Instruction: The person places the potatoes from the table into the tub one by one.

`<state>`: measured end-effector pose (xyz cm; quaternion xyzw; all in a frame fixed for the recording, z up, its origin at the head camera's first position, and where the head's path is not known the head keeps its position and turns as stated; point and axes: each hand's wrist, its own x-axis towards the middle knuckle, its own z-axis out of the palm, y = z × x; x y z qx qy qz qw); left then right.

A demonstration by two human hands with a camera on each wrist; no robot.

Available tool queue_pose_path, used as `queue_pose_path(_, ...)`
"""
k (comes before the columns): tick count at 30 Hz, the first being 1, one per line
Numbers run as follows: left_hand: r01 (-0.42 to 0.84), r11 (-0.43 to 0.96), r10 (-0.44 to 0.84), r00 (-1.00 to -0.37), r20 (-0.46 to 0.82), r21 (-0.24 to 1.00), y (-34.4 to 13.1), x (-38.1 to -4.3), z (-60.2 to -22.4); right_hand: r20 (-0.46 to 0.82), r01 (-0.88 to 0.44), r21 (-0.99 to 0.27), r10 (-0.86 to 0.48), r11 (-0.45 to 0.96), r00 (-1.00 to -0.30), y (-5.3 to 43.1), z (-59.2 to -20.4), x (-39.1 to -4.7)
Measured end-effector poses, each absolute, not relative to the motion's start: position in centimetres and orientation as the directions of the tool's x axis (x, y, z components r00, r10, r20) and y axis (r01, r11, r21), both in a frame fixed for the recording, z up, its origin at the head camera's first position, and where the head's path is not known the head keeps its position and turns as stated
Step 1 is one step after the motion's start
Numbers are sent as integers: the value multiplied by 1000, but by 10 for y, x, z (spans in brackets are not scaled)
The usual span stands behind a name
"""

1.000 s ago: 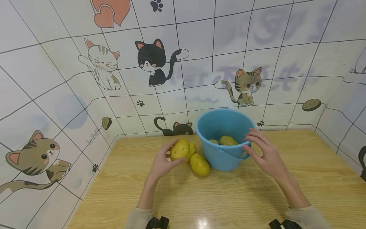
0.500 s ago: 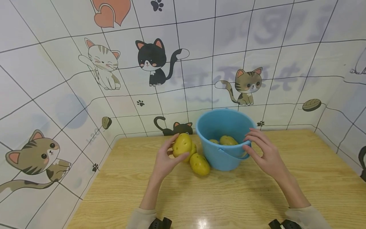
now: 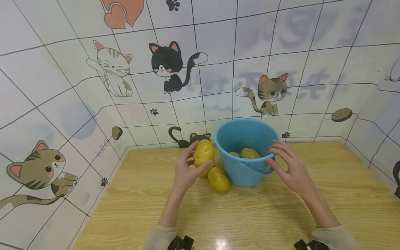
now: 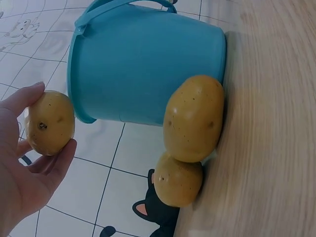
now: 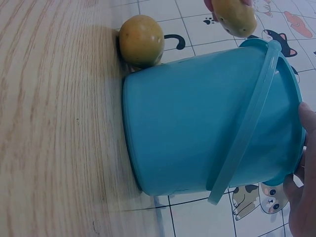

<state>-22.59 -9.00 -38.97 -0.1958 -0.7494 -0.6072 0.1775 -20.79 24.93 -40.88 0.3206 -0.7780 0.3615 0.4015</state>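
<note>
My left hand [image 3: 186, 173] grips a yellow potato [image 3: 203, 152] between thumb and fingers, lifted off the table just left of the bucket. In the left wrist view the held potato [image 4: 50, 123] shows close to the bucket's rim. Below it, one potato [image 3: 218, 179] lies against the bucket's base, and a second potato [image 4: 178, 180] sits beside that one, mostly hidden in the head view. The blue bucket [image 3: 240, 173] stands upright with potatoes [image 3: 249, 153] inside. My right hand [image 3: 290, 169] pinches the bucket's right rim, thumb outside and fingers over the edge.
The wooden table [image 3: 140, 208] meets a wall [image 3: 215, 69] printed with cartoon cats right behind the bucket. The bucket's handle [image 5: 244, 128] hangs down along its front side.
My left hand has raised the potato and carried it right, toward the bucket's rim. The right hand and the bucket have stayed in place.
</note>
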Motion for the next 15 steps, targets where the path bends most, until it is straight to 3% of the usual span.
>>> queue_pose_path(15,533,139,21,-844,536,835,-65,-219,-371,863,-793,-297,-206,531,-461,253,-412,-211)
